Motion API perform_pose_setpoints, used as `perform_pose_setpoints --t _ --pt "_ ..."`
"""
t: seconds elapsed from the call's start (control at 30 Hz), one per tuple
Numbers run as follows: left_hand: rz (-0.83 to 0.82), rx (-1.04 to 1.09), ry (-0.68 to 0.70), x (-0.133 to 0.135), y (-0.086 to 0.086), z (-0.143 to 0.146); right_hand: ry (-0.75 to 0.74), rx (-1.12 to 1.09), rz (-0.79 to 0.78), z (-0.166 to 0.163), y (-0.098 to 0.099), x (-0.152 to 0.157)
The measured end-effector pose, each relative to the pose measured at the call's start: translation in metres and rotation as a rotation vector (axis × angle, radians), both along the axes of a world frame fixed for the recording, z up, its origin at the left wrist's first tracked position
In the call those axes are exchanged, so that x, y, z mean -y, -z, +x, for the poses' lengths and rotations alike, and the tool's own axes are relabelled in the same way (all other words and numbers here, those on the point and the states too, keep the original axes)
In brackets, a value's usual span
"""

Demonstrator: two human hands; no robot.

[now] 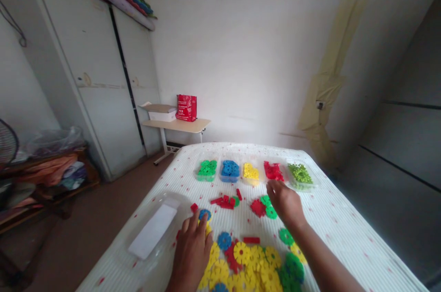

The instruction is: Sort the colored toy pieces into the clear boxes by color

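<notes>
My left hand (193, 241) rests palm down at the left of the pile, fingers extended over a blue gear-shaped disc (205, 214) and a yellow one partly hidden beneath it. My right hand (285, 200) is raised at the near side of the clear tub of red pieces (273, 171). Its fingers are curled together, and whatever is inside them is hidden. Yellow discs (242, 253) lie heaped between my forearms, with a blue disc (224, 240) and green discs (292, 269) around them. A red disc (258, 208) touches several green ones left of my right hand.
Clear tubs of green (207, 169), blue (230, 169), yellow (251, 173) and light green pieces (300, 174) stand in the row. Red blocks (226, 202) lie mid-table. A clear plastic tray (156, 223) holding a white strip lies left. Behind, a small table (188, 126) carries a red bag (186, 108).
</notes>
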State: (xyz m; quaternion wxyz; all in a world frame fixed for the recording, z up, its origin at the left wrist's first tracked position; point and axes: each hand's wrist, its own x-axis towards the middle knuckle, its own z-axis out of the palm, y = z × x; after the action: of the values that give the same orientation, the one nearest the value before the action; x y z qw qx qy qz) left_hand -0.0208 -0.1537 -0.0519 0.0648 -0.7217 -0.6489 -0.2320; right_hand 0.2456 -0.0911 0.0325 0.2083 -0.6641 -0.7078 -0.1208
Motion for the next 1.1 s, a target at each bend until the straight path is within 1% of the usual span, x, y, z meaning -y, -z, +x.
perform_pose_setpoints --t 0.07,0.17,0.23,0.3,0.4,0.53,0.6,0.7,0.77,0.87,0.93,1.03,1.1 --pt "-0.03 -0.024 -0.009 0.001 0.001 0.005 0.006 0.008 0.007 0.02 0.019 0.016" --pt "-0.061 -0.038 0.006 0.0 0.008 0.01 0.028 0.009 -0.011 0.059 0.047 0.035" --pt "-0.075 -0.05 0.046 0.0 0.013 0.013 0.079 -0.007 -0.034 0.083 0.061 0.046" --pt "-0.08 -0.064 0.105 0.0 0.015 0.015 0.119 -0.032 -0.064 0.101 0.069 0.057" --pt "-0.1 -0.097 0.231 0.002 0.013 0.019 0.141 -0.075 -0.105 0.111 0.071 0.068" --pt "-0.128 -0.134 0.374 0.006 0.009 0.024 0.122 -0.073 -0.103 0.105 0.068 0.069" --pt "-0.111 -0.144 0.435 0.007 0.009 0.027 0.108 -0.046 -0.114 0.1 0.069 0.066" --pt "-0.037 -0.153 0.507 0.007 0.011 0.032 0.103 -0.024 -0.143 0.097 0.071 0.063" --pt "0.029 -0.149 0.515 0.006 0.011 0.034 0.11 -0.027 -0.159 0.098 0.073 0.063" --pt "0.13 -0.127 0.464 0.005 0.005 0.029 0.122 -0.052 -0.176 0.1 0.074 0.063" --pt "0.181 -0.125 0.429 0.006 0.0 0.021 0.126 -0.066 -0.183 0.101 0.073 0.064" --pt "0.19 -0.168 0.423 0.011 0.0 0.003 0.115 -0.089 -0.183 0.102 0.072 0.064" --pt "0.15 -0.206 0.445 0.017 0.009 -0.008 0.106 -0.101 -0.183 0.102 0.071 0.065"
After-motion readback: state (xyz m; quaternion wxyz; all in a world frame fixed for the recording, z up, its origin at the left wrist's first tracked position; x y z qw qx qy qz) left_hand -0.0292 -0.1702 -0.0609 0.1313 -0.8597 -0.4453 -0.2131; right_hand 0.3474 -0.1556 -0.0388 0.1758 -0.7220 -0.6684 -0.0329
